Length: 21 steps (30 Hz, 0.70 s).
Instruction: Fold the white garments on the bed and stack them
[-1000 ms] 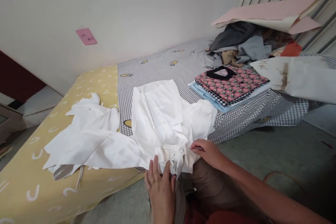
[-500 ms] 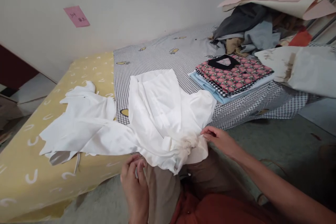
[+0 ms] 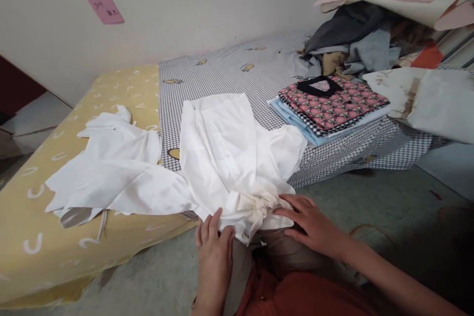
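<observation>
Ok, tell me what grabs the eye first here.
A big white garment sprawls over the yellow sheet and the checked sheet. The left hand and right hand rest on its knotted near end. At right lies a folded stack topped by pink print, a loose clothes heap behind.

Legible text: none.

Pink note (image 3: 104, 7) on the wall (image 3: 222, 0), at 10 o'clock: two short lines of dark handwriting, too small and blurred to read.

Yellow sheet (image 3: 122, 84), at 8 o'clock: repeated white U-shaped marks at varied angles. Cannot tell whether they are letters or plain pattern.
</observation>
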Each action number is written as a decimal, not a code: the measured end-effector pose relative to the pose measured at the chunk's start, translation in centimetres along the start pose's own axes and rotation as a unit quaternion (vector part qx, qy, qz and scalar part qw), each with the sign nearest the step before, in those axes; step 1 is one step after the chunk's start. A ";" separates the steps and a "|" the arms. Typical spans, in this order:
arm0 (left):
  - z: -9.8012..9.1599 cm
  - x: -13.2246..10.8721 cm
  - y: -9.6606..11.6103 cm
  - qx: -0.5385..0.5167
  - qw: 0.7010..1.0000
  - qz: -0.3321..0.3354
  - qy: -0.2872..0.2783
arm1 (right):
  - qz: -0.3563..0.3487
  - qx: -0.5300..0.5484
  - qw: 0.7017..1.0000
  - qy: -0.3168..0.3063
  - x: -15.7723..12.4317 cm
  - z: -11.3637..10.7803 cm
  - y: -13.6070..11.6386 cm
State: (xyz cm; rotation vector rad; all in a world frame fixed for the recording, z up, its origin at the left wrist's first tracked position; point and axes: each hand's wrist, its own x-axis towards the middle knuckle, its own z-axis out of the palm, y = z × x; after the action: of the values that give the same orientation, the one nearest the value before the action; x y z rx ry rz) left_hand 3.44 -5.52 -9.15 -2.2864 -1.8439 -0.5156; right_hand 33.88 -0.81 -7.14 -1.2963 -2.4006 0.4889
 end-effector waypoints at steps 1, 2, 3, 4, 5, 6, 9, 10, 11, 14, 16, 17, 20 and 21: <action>-0.2 0.3 -0.1 -0.013 1.000 -0.004 0.012 | 0.010 0.006 1.000 0.004 0.1 0.2 0.1; -0.6 0.6 -0.4 -0.032 0.999 -0.001 0.026 | 0.020 0.017 1.000 0.017 0.2 0.3 0.1; -1.2 0.8 -0.7 -0.055 0.998 0.007 0.038 | 0.026 0.033 0.999 0.032 0.4 0.2 0.0; -1.9 0.8 -1.2 -0.079 0.996 0.017 0.047 | 0.029 0.051 0.997 0.044 0.6 0.0 -0.2; -2.7 0.7 -1.7 -0.101 0.993 0.025 0.053 | 0.029 0.072 0.996 0.051 0.8 -0.5 -0.5; -3.3 0.3 -2.4 -0.118 0.991 0.026 0.056 | 0.025 0.093 0.994 0.050 1.1 -1.0 -0.8; -4.6 -1.6 -4.6 -0.141 0.989 0.005 0.031 | -0.006 0.142 0.990 -0.024 1.7 -2.5 -1.6; -4.7 -2.6 -5.4 -0.143 0.990 -0.002 0.015 | -0.017 0.153 0.986 -0.061 1.7 -2.9 -1.6; -4.6 -3.5 -6.1 -0.142 0.990 -0.005 -0.003 | -0.025 0.164 0.981 -0.095 1.6 -3.1 -1.6; -4.0 -5.9 -7.5 -0.122 0.992 -0.001 -0.034 | -0.014 0.217 0.969 -0.120 1.2 -3.3 -1.3; -3.9 -6.5 -7.3 -0.109 0.994 -0.021 -0.025 | 0.033 0.243 0.966 -0.077 1.1 -3.2 -1.0; -4.0 -6.3 -6.9 -0.107 0.993 -0.039 -0.011 | 0.067 0.242 0.967 -0.050 1.2 -3.2 -1.0; -4.5 -4.2 -4.0 -0.115 0.989 -0.078 0.053 | 0.156 0.210 0.965 0.027 2.0 -2.9 -1.5; -4.6 -3.3 -2.8 -0.119 0.988 -0.070 0.070 | 0.165 0.203 0.964 0.047 2.3 -2.8 -1.9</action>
State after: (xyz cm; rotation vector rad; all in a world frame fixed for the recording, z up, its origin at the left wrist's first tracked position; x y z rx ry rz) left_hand -0.60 -9.41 -6.30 -2.2023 -1.9763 -0.9387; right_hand 32.67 0.56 -3.50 -1.4852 -1.8784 0.9347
